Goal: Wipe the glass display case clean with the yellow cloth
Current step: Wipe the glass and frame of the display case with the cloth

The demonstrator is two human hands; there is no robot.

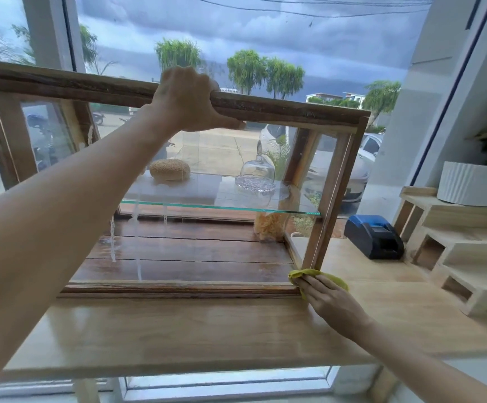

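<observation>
A wood-framed glass display case (332, 193) stands on a light wooden counter (178, 330). My left hand (188, 100) grips the top wooden rail of the case, fingers over the far side and thumb on the front. My right hand (328, 298) presses the yellow cloth (304, 273) against the lower right front corner of the case, where the frame meets the counter. Most of the cloth is hidden under my palm. Streaks of liquid run down the front glass at the left.
Inside the case, a glass shelf (221, 206) holds a round loaf (169, 169) and a glass cake dome (256, 175). A blue and black receipt printer (374, 237) and stepped wooden boxes (454, 257) stand at the right. A white planter (474, 184) tops them.
</observation>
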